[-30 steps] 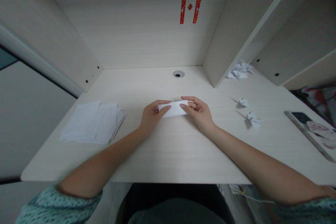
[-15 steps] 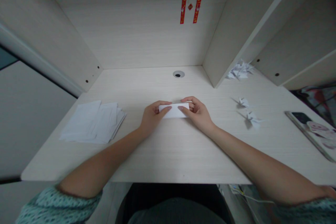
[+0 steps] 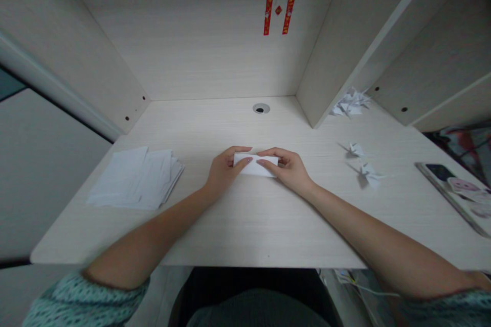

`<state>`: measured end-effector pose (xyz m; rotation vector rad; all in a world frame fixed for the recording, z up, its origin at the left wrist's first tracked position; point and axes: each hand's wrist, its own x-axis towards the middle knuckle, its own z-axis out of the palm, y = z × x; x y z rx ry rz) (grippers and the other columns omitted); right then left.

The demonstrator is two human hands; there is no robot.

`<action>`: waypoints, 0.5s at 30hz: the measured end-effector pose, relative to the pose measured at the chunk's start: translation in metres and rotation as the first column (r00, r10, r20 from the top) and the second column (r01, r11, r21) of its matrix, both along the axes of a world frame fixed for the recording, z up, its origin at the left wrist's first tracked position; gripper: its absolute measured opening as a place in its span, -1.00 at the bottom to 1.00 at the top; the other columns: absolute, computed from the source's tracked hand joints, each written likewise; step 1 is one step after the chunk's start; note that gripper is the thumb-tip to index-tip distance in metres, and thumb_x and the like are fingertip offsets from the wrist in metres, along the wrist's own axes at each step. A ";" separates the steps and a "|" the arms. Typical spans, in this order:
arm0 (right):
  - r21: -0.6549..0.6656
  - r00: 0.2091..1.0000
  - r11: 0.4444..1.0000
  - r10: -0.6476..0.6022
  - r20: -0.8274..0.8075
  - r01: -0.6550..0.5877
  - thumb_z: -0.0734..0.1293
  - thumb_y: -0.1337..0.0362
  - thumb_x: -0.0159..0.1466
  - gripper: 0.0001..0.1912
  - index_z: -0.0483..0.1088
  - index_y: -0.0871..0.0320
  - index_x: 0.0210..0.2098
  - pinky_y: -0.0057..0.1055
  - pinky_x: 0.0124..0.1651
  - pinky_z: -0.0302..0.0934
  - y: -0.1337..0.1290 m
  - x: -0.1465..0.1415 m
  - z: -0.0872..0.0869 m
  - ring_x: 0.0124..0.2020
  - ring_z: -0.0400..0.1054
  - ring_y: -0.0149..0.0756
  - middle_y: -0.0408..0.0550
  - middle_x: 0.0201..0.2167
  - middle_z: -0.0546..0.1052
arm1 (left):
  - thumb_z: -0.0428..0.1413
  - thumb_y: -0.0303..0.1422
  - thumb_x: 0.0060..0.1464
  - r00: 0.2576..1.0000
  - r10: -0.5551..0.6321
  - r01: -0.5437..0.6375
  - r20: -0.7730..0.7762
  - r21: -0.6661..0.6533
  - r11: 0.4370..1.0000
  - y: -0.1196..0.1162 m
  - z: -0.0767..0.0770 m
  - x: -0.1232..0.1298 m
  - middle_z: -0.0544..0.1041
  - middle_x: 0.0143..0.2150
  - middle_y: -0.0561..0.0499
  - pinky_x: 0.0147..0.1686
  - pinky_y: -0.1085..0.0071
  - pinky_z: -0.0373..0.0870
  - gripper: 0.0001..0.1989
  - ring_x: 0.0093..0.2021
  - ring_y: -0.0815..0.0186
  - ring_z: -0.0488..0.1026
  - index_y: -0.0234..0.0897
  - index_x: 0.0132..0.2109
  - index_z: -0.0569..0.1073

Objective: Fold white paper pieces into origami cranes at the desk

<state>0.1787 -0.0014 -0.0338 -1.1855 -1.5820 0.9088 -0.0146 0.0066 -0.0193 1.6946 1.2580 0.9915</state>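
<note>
Between my two hands is a narrow folded strip of white paper (image 3: 256, 167), held just above or on the middle of the desk; I cannot tell whether it touches the surface. My left hand (image 3: 225, 167) pinches its left end, thumb on the near face and fingers behind. At the other end my right hand (image 3: 290, 166) grips it the same way, its index finger lying along the top edge. The two thumb tips are close together over the middle of the strip. Parts of the paper's ends are hidden by my fingers.
A stack of white paper sheets (image 3: 132, 179) lies on the left. To the right sit two folded paper cranes (image 3: 369, 173), with a pile of folded white paper (image 3: 352, 102) behind them. A phone (image 3: 456, 194) rests at the far right. An upright panel (image 3: 326, 76) divides the desk's back.
My right hand has shifted slightly left along the strip, its index finger now straighter over the top edge. The strip tilts a little, its right end lower. My left hand has barely moved.
</note>
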 end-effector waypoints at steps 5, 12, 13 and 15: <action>-0.020 0.999 1.000 0.019 -0.033 -0.019 0.41 0.07 0.12 -0.73 0.54 0.09 -0.26 -0.43 -0.52 0.01 0.001 -0.001 0.000 -0.57 0.20 -0.45 -0.08 -0.31 0.58 | 0.14 -0.19 0.04 1.000 0.001 -0.001 -0.009 0.019 1.000 0.000 0.001 0.000 0.52 -0.41 0.07 -0.55 0.51 0.12 -0.74 -0.52 0.43 0.27 -0.21 -0.16 0.56; -0.121 0.960 0.992 -0.066 -0.271 0.034 0.45 0.05 0.04 -0.57 0.46 0.13 -0.16 -0.47 -0.53 0.05 0.001 -0.004 0.003 -0.62 0.19 -0.46 -0.24 -0.63 0.42 | 0.17 -0.16 0.03 0.992 0.119 -0.123 0.047 0.073 0.990 0.002 0.003 0.000 0.23 -0.62 0.16 -0.60 0.48 -0.05 -0.75 -0.60 0.45 0.07 -0.19 -0.20 0.57; -0.140 0.944 0.989 -0.082 -0.318 0.039 0.46 0.06 0.02 -0.56 0.45 0.14 -0.16 -0.46 -0.50 0.09 0.002 -0.005 0.004 -0.59 0.24 -0.44 -0.22 -0.60 0.46 | 0.16 -0.16 0.03 0.991 0.116 -0.120 0.060 0.064 0.991 0.002 0.002 0.000 0.24 -0.62 0.16 -0.61 0.48 -0.05 -0.74 -0.60 0.46 0.07 -0.19 -0.20 0.57; -0.162 0.918 0.985 -0.124 -0.377 0.067 0.48 0.08 0.00 -0.54 0.44 0.14 -0.16 -0.44 -0.45 0.15 0.002 -0.005 0.004 -0.54 0.30 -0.41 -0.18 -0.55 0.51 | 0.17 -0.16 0.02 0.992 0.105 -0.109 0.075 0.048 0.993 0.004 0.000 -0.001 0.27 -0.62 0.16 -0.62 0.49 -0.06 -0.74 -0.61 0.46 0.07 -0.20 -0.20 0.56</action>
